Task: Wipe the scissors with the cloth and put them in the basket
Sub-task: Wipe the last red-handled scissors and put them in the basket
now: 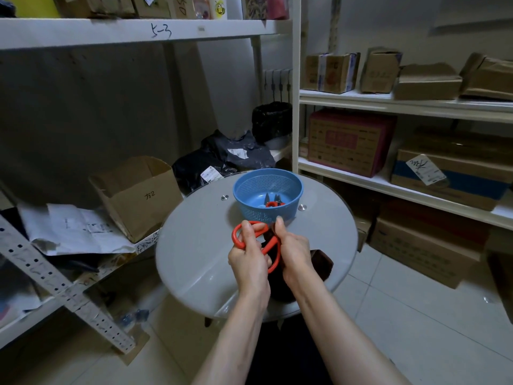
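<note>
Watching the head view, I log both hands raised over the near part of the round grey surface (194,245), just in front of the blue basket (258,213); left hand (248,257) grips the red-handled scissors (271,245) by the handle loops, fingers (248,232) curled round the red plastic; right hand (295,251) holds the dark brown cloth (322,263), its fingers closed round a fold that covers the blades; blades themselves hidden, so I cannot tell whether they are parted; the two hands sit side by side, nearly touching, with the scissors between them and lifted off the surface; loose cloth shows to the right of the right wrist and below the hands. Basket stands upright on the far part of the surface, apart from the hands; inside it lies a small red-handled tool (273,203) with dark tips pointing away from me; too small to name for certain. Two metal discs (224,197) set in the surface flank the basket. Beyond: open cardboard box (138,195) marked in ink on the left shelf; loose papers (77,229) beside it; black plastic bags (222,159) behind the surface; cartons (349,143) on the white shelving at right; tiled floor (416,315) below.
</note>
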